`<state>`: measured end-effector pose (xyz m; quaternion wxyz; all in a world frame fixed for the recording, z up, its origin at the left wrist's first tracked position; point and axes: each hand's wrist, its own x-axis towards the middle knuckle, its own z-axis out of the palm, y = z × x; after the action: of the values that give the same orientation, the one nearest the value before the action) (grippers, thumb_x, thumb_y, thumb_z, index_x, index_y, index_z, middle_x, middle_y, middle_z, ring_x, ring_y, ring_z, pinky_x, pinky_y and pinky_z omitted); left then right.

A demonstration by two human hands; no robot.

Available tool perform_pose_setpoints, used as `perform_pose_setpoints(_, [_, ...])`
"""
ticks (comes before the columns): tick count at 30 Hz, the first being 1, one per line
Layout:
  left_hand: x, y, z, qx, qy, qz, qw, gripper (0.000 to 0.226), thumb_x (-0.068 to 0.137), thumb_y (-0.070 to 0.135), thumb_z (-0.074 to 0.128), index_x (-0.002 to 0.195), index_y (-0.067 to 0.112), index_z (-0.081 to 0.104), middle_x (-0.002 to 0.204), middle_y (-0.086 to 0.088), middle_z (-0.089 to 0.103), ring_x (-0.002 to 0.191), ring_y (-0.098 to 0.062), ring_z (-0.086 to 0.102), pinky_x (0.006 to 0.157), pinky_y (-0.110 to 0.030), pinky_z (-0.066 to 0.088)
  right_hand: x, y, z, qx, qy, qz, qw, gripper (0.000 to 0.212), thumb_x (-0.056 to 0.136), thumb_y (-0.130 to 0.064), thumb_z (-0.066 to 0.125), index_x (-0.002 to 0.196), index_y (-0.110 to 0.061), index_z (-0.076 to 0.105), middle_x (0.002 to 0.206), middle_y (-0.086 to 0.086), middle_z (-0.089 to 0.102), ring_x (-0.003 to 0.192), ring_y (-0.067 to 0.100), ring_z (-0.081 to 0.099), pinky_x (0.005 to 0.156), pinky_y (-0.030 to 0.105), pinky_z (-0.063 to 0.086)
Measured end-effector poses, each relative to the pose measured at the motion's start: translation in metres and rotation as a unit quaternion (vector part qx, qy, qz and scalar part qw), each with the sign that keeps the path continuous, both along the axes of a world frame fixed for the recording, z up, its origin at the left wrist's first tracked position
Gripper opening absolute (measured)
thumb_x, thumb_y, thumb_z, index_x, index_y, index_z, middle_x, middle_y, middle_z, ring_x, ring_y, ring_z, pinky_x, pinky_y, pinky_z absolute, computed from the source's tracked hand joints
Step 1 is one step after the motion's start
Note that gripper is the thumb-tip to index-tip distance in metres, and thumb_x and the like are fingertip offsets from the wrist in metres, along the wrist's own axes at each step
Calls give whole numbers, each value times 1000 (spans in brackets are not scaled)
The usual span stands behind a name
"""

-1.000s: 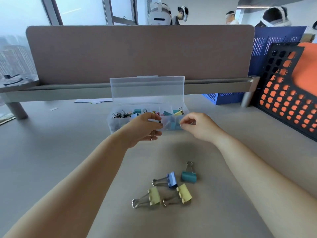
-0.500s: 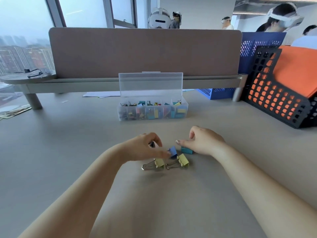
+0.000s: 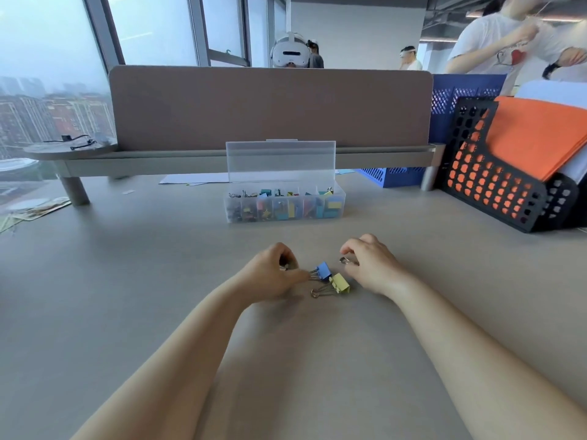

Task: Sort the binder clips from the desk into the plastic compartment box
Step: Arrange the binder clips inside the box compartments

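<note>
Pinching a wire loop (image 3: 346, 261) under the curled right hand (image 3: 368, 268); touching the blue clip (image 3: 324, 270) at its handles with the thumb of the left hand (image 3: 273, 276), without showing a sure pinch. Leaving it beside the yellow clip (image 3: 340, 283) on the desk (image 3: 127, 312), well short of the compartment box (image 3: 284, 214). Judging these 2 light, stiff, slick-backed: taking hold by the wire handles.

1. At your twelve o'clock, a brown divider panel (image 3: 270, 106) stands upright on a grey shelf rail (image 3: 190, 158).
2. At your two o'clock, a black perforated file rack (image 3: 495, 192) holds an orange folder (image 3: 536, 134), with white sheets behind it.
3. At one o'clock, a blue mesh basket (image 3: 400, 177) sits just behind that rack.
4. At eleven o'clock, white papers (image 3: 193, 178) lie flat under the rail.
5. At ten o'clock, a black cable (image 3: 76, 141) rests on the rail's rounded end; printed cards (image 3: 35, 209) lie at nine o'clock.
6. Beyond the panel you see a person in a white headset (image 3: 290, 54) at twelve o'clock, a person in a white T-shirt (image 3: 495, 36) at two o'clock, and windows (image 3: 47, 58) at ten o'clock.
</note>
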<state>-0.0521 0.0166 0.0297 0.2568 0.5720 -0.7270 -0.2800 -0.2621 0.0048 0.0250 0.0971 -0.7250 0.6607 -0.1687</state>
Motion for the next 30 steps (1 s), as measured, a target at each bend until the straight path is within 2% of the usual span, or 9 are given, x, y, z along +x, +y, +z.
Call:
perform_pose_setpoints(4, [-10,-6,-4,1,41,34,999,31,86,44,61,98,19,48,89,5,58,74,-14,53,66,-29,44,3,-1,-4,-6,38,6,999,39,93,-12,43,131,-18,45,132,7,39,122,28,40,99,37,39])
perform_pose_setpoints(6, [-16,-10,-6,-16,-2,44,999,29,90,46,54,104,22,46,98,3,61,88,-20,58,78,-34,47,5,0,-6,-22,49,6,999,37,93,-8,41,129,-16,45,131,8,37,120,30,39,96,37,39])
perform_pose_setpoints(8, [-22,-12,-6,-44,-43,47,997,27,92,45,48,107,22,48,105,0,62,95,-23,57,81,-35,46,7,2,-10,-44,41,-6,998,32,92,-9,44,124,-14,49,128,8,37,119,30,38,93,36,40])
perform_pose_setpoints(13, [-31,-8,-5,-79,-75,28,994,25,94,33,44,114,19,48,116,-2,52,102,-23,50,81,-31,39,4,5,-13,-77,123,-113,983,33,96,-38,44,119,-15,52,124,9,47,114,31,43,89,37,41])
perform_pose_setpoints(18, [-29,-5,-6,-84,-105,1,991,30,92,32,48,121,25,48,118,0,45,94,-18,53,80,-29,44,-1,3,-14,-73,89,-79,990,32,100,-36,42,114,-10,54,118,13,56,112,33,48,86,37,43])
perform_pose_setpoints(20, [-28,-5,-8,-91,-142,-7,986,35,91,41,51,124,29,50,122,2,46,98,-17,53,82,-28,44,1,3,-14,-87,102,-71,988,32,101,-35,39,114,-10,56,118,13,56,111,33,48,87,37,41])
perform_pose_setpoints(23, [-29,-6,-11,-92,-182,-6,979,51,82,63,55,126,36,51,126,7,45,106,-17,56,86,-30,47,2,5,-17,-83,106,-101,986,37,99,-45,37,115,-18,56,121,10,52,115,31,45,90,37,37])
perform_pose_setpoints(27, [-33,-7,-15,-113,-199,-12,973,52,78,68,56,122,41,54,125,10,46,108,-17,55,81,-27,45,-11,10,-13,-13,30,-120,992,47,84,-64,53,113,-26,53,123,4,50,119,28,42,93,35,35])
perform_pose_setpoints(30, [-35,-9,-16,-129,-187,-12,974,46,82,63,56,121,39,56,124,9,47,108,-17,55,79,-27,43,-19,10,-13,-29,-16,-106,994,37,85,-57,59,101,-24,56,113,2,58,111,26,48,85,32,40])
